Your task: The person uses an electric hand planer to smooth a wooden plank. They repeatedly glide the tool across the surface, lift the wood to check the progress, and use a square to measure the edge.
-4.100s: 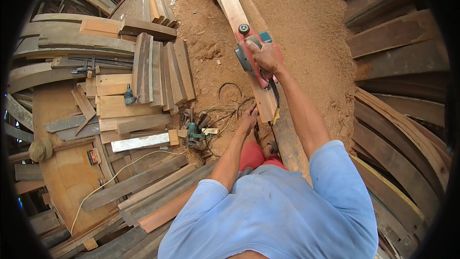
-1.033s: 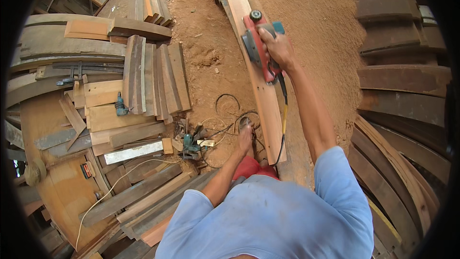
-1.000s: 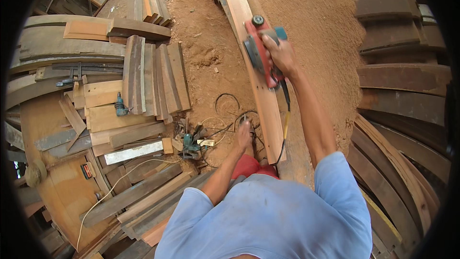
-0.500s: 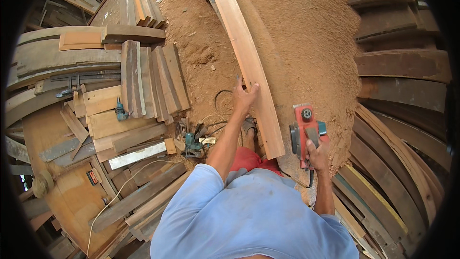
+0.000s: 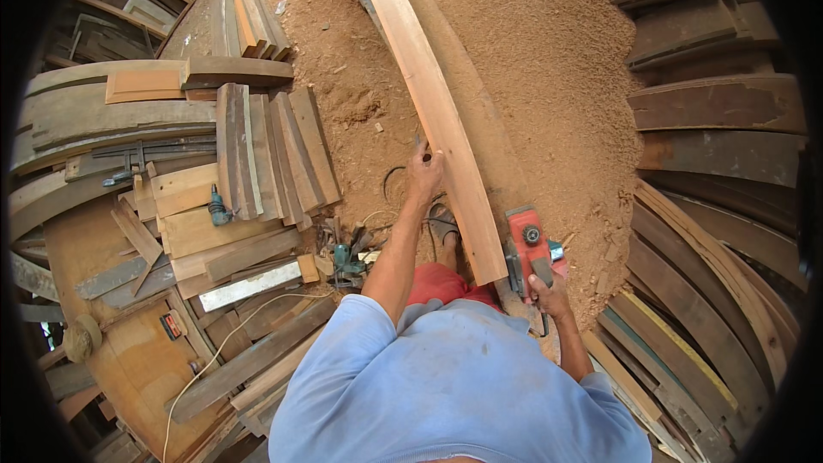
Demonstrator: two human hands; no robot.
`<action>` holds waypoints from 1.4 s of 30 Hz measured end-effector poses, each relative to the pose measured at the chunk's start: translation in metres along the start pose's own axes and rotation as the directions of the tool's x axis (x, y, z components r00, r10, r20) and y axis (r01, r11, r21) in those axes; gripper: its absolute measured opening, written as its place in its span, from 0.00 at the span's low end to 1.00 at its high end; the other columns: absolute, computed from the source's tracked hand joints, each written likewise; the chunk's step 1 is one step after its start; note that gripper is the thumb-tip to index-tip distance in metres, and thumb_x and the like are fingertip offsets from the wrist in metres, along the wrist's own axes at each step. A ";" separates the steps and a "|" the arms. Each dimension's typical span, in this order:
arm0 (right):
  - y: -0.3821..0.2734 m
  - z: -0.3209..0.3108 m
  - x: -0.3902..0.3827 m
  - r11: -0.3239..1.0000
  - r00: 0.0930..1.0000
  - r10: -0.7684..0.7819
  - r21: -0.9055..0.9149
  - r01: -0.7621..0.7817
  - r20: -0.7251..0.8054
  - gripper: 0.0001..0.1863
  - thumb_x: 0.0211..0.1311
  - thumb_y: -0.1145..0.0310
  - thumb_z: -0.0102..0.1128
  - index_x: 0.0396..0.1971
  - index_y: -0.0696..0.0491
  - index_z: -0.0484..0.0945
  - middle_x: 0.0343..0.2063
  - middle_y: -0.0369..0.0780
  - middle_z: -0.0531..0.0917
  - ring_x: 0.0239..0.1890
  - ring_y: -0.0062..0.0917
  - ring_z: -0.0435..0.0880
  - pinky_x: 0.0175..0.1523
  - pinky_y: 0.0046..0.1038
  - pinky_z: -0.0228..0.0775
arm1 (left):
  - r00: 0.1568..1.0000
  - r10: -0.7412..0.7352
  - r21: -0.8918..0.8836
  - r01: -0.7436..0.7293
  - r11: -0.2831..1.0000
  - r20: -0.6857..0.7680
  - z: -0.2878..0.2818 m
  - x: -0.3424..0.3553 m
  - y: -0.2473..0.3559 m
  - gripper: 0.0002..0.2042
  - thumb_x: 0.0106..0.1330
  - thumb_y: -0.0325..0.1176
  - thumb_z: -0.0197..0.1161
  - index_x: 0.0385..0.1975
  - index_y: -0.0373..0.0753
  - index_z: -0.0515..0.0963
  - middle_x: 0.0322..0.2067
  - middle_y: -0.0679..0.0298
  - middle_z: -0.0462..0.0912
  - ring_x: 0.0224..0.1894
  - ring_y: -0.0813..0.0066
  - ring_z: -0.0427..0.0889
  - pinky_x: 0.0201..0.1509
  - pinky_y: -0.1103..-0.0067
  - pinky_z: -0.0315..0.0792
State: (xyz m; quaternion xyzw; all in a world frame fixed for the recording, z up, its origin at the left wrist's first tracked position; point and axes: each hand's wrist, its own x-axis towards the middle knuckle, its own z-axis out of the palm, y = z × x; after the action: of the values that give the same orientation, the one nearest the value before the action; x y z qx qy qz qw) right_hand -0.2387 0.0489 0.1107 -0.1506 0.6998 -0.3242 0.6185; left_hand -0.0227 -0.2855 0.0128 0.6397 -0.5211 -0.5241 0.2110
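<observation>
A long pale wooden plank runs away from me on edge-level support, its near end just ahead of my body. My left hand is at the plank's left edge, thumb against it; the other fingers are partly hidden. In my right hand is a red electric planer, held by its rear handle. The planer is beside the right side of the plank's near end, its dark side turned toward the wood. Whether the two touch I cannot tell.
A darker board lies under and right of the plank. Wood shavings cover the ground. Stacked boards stand left and dark timbers right. A teal drill, another green power tool and a pale cord lie on the left.
My right hand has brought the planer left, closer to the plank's near end. My left hand has slid slightly left toward the plank's edge, its thumb no longer reaching across the top.
</observation>
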 end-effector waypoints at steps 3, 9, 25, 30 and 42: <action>0.001 -0.005 0.001 1.000 1.000 -0.007 -0.017 0.007 0.028 0.19 0.64 0.54 0.64 0.36 0.57 0.78 0.20 0.35 0.79 0.20 0.20 0.77 0.25 0.26 0.70 | 0.999 -0.019 -0.046 0.022 0.999 0.051 -0.003 -0.001 0.004 0.31 0.70 0.38 0.57 0.73 0.36 0.66 0.52 0.42 0.83 0.51 0.56 0.86 0.54 0.67 0.78; 0.010 -0.023 0.011 0.987 0.997 0.032 -0.158 -0.021 0.070 0.22 0.65 0.51 0.63 0.40 0.58 0.80 0.25 0.39 0.83 0.28 0.26 0.83 0.33 0.31 0.74 | 0.973 0.169 -0.097 -0.186 0.978 -0.156 -0.013 -0.023 0.002 0.34 0.73 0.37 0.54 0.77 0.35 0.55 0.45 0.50 0.83 0.44 0.63 0.81 0.47 0.67 0.75; -0.246 0.077 0.084 0.977 0.959 -0.215 0.050 0.209 0.187 0.39 0.77 0.46 0.50 0.74 0.60 0.57 0.54 0.56 0.82 0.43 0.30 0.88 0.49 0.38 0.79 | 0.550 0.708 -0.054 -0.772 0.634 0.443 -0.013 -0.227 0.075 0.24 0.62 0.32 0.72 0.59 0.39 0.78 0.39 0.56 0.86 0.40 0.55 0.86 0.42 0.65 0.81; -0.217 0.098 0.131 0.827 0.932 -0.361 -0.450 0.336 0.032 0.24 0.75 0.59 0.49 0.59 0.64 0.70 0.36 0.58 0.85 0.35 0.48 0.87 0.43 0.47 0.77 | 0.570 0.586 -0.201 -0.596 0.777 0.576 0.003 -0.240 0.049 0.25 0.63 0.29 0.70 0.60 0.38 0.74 0.44 0.54 0.84 0.46 0.54 0.84 0.50 0.62 0.78; -0.203 0.132 0.138 0.398 0.898 -0.430 -0.872 0.284 0.096 0.18 0.73 0.64 0.47 0.50 0.62 0.74 0.30 0.63 0.83 0.37 0.63 0.83 0.46 0.58 0.74 | 0.863 0.488 0.200 -0.505 0.840 0.128 -0.008 -0.149 0.007 0.26 0.61 0.34 0.70 0.54 0.30 0.67 0.45 0.44 0.72 0.50 0.44 0.74 0.56 0.58 0.69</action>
State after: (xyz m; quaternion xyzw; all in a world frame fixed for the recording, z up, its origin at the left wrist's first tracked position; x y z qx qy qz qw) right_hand -0.1764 -0.2221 0.1314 -0.5642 0.7591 -0.0603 0.3191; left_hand -0.0054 -0.1580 0.0887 0.4835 -0.7324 -0.4112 0.2464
